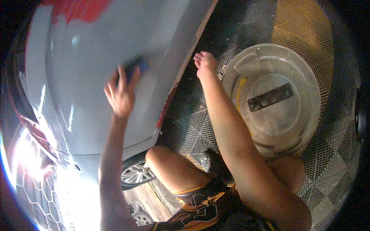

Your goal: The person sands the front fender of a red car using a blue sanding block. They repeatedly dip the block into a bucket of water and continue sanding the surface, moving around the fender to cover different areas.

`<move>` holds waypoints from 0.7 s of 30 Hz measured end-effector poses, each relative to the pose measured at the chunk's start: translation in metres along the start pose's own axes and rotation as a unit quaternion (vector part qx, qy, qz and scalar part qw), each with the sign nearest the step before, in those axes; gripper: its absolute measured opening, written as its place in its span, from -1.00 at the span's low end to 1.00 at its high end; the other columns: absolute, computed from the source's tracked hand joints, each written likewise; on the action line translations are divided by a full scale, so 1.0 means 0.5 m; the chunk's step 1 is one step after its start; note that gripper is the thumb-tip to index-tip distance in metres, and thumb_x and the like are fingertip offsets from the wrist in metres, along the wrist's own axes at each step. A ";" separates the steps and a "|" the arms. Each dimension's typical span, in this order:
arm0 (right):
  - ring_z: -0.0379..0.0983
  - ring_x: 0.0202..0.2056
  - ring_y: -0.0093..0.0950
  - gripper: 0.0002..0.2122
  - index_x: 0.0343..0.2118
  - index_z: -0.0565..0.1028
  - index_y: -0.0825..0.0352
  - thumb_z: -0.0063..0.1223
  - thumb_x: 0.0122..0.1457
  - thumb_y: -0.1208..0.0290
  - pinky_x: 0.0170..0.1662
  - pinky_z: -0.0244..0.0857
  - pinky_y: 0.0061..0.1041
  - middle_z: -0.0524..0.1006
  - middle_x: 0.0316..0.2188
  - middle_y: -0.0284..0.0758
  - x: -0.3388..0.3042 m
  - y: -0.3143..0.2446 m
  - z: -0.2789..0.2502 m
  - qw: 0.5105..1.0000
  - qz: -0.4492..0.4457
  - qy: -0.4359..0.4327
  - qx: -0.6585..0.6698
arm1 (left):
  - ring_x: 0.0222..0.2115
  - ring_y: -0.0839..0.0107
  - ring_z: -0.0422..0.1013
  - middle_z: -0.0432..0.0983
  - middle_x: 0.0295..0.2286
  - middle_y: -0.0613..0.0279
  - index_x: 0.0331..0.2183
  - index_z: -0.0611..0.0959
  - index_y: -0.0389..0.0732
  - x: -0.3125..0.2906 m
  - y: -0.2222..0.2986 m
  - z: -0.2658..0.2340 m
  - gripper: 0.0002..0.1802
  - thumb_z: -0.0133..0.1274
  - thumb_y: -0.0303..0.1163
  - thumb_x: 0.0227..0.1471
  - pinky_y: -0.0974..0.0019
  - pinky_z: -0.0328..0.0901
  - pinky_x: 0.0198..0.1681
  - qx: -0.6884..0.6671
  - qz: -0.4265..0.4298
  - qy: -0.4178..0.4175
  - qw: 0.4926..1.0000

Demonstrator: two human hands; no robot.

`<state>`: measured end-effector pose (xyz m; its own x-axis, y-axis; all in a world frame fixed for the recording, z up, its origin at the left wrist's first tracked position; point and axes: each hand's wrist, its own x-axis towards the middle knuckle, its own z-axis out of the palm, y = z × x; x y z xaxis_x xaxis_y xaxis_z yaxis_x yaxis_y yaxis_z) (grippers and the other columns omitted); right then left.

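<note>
Head camera view, nearest first: patterned dark shorts (200, 204) and a bent bare knee (163, 159) show at the lower edge, between the two forearms. The left hand (122, 99) has its fingers partly spread over a dark block with a blue end (142, 65), thumb along one side, holding it against a grey car panel (92, 96). The right hand (205, 63) hangs beside the panel's lower edge, fingers loosely curled (whether they hold anything, I cannot tell). Red paint (79, 10) shows at the panel's far end. Just right of the right forearm, a clear round tub (317, 111) stands on ridged floor tiles (327, 184), grey and yellow; a dark oblong strip (271, 97) shows at its bottom, inside or underneath, I cannot say which.
</note>
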<state>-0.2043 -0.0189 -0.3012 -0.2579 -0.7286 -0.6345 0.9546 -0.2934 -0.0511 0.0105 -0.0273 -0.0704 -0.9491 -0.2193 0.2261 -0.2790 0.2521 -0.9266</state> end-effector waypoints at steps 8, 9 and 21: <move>0.51 -0.19 -0.42 -0.65 0.12 0.40 0.35 -0.19 0.36 0.30 -0.06 0.38 -0.46 0.56 -0.12 -0.27 0.024 0.000 -0.016 0.998 -0.005 -0.006 0.065 | 0.05 -0.17 0.31 0.32 0.20 0.20 0.06 0.63 0.38 0.356 -0.081 -0.017 -0.46 -0.03 -0.40 0.10 -0.24 0.16 0.17 0.007 0.001 0.116 0.993; 0.51 -0.20 -0.42 -0.65 0.11 0.40 0.35 -0.18 0.36 0.29 -0.06 0.38 -0.46 0.56 -0.12 -0.27 0.042 -0.020 -0.020 0.998 -0.010 -0.003 0.059 | 0.04 0.04 0.34 0.29 0.20 0.12 0.12 0.56 0.41 0.271 -0.032 -0.031 -0.38 -0.08 -0.51 0.14 -0.18 0.13 0.22 -0.005 0.015 0.049 0.999; 0.53 -0.29 -0.42 -0.67 0.05 0.41 0.35 -0.28 0.37 0.30 -0.17 0.40 -0.51 0.58 -0.21 -0.31 0.001 0.025 0.003 0.999 0.016 0.012 0.026 | -0.01 -0.15 0.32 0.44 0.02 0.12 0.02 0.62 0.25 0.402 -0.294 -0.043 -0.55 0.12 -0.06 0.03 -0.18 0.24 0.01 0.088 -0.144 0.158 0.973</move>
<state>-0.1926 -0.0240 -0.3010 -0.2231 -0.7229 -0.6539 0.9532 -0.3023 0.0090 -0.1424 -0.0880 0.1179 -0.8409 0.0500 0.5389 -0.5366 0.0521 -0.8422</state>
